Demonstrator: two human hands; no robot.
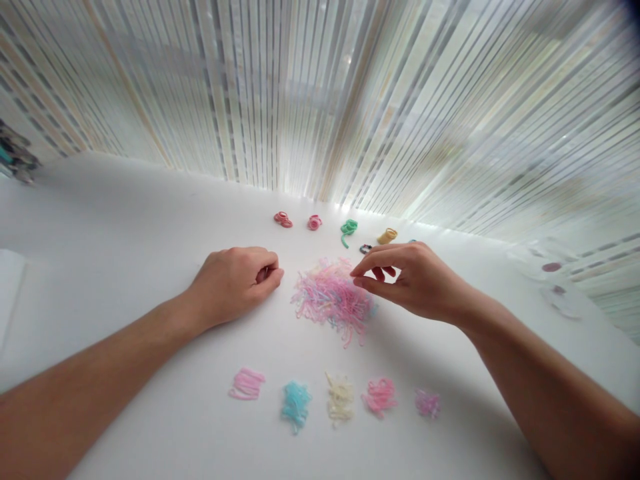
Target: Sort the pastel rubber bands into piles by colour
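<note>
A loose heap of thin pastel strands [333,297], mostly pink and lilac, lies on the white table between my hands. My left hand [237,280] rests just left of the heap, fingers curled in and thumb against them; whatever may be inside is hidden. Over the heap's right edge, my right hand [400,277] pinches thumb and forefinger nearly together; anything between the tips is too small to make out. Nearer me lie sorted bunches: light pink [247,384], blue [296,404], cream [341,400], rose [380,397] and lilac [428,403].
Along the back sit red coils [283,220], a pinkish-red coil [315,223], a green coil [349,230], a yellow roll [387,236] and a dark ring [365,249]. String curtains [310,100] hang behind the table [165,413]. Clear plastic items [560,300] lie at right.
</note>
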